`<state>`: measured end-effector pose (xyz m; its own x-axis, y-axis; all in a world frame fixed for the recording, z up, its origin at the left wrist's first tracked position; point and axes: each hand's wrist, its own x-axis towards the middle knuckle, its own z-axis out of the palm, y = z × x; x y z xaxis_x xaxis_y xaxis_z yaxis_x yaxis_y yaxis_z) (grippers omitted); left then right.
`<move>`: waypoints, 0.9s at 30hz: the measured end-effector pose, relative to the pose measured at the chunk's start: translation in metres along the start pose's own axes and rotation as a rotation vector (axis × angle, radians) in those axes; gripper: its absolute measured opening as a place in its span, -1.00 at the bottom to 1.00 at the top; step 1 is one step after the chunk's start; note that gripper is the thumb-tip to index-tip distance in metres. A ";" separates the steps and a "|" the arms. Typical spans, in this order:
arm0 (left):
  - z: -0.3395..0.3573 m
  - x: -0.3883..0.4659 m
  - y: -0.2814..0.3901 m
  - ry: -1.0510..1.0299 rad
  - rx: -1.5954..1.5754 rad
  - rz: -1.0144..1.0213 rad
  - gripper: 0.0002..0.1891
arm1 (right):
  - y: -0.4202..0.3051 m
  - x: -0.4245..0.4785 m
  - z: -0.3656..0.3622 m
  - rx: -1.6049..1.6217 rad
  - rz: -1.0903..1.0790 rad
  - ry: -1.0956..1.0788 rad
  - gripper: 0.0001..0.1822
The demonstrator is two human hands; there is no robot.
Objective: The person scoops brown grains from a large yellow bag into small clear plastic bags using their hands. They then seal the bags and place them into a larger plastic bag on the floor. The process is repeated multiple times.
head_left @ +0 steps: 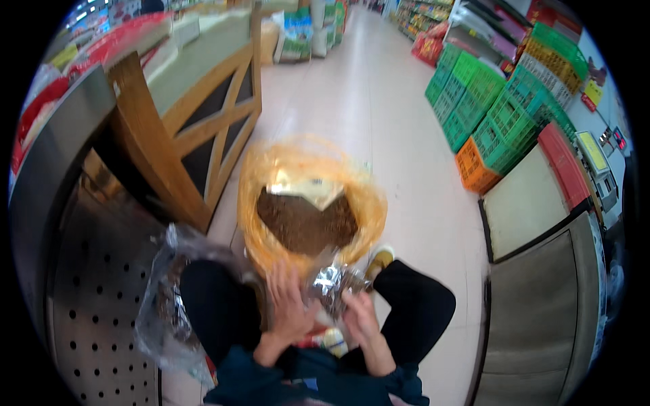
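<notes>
An orange plastic bag point(373, 203) stands on the floor before me with its mouth spread wide. It holds loose brown granular goods point(304, 223), and a pale piece of packaging point(304, 188) lies at the far side. My right hand point(360, 314) grips a small clear plastic packet point(332, 286) with brown contents at the bag's near rim. My left hand point(287, 304) rests against the near side of the orange bag; whether it pinches anything is unclear. A larger clear plastic bag point(157, 309) with brown packets inside lies left of my left knee.
A perforated metal panel point(96, 284) and a wooden-framed display point(213, 127) stand on the left. At right are stacked plastic crates point(502, 116), a cabinet point(533, 299) and a scale point(594, 162). Filled bags point(294, 40) stand farther off beside the tiled aisle point(350, 86).
</notes>
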<state>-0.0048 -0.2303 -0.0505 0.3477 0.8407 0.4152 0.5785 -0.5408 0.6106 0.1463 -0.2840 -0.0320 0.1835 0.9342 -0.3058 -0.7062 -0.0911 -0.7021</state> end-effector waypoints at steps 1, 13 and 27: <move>0.004 -0.001 -0.008 0.091 -0.168 -0.074 -0.07 | -0.003 -0.001 0.006 0.071 -0.047 -0.009 -0.63; -0.025 0.001 0.007 -0.119 -1.091 -0.799 -0.74 | 0.005 0.000 0.019 -0.536 -0.228 -0.058 -0.71; -0.064 -0.003 0.008 0.049 -1.204 -0.494 -0.72 | 0.007 -0.004 0.020 -0.226 -0.244 -0.269 -0.44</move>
<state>-0.0480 -0.2388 -0.0033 0.2473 0.9688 -0.0175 -0.3931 0.1169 0.9120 0.1268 -0.2811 -0.0228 0.1210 0.9917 0.0444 -0.4912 0.0987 -0.8654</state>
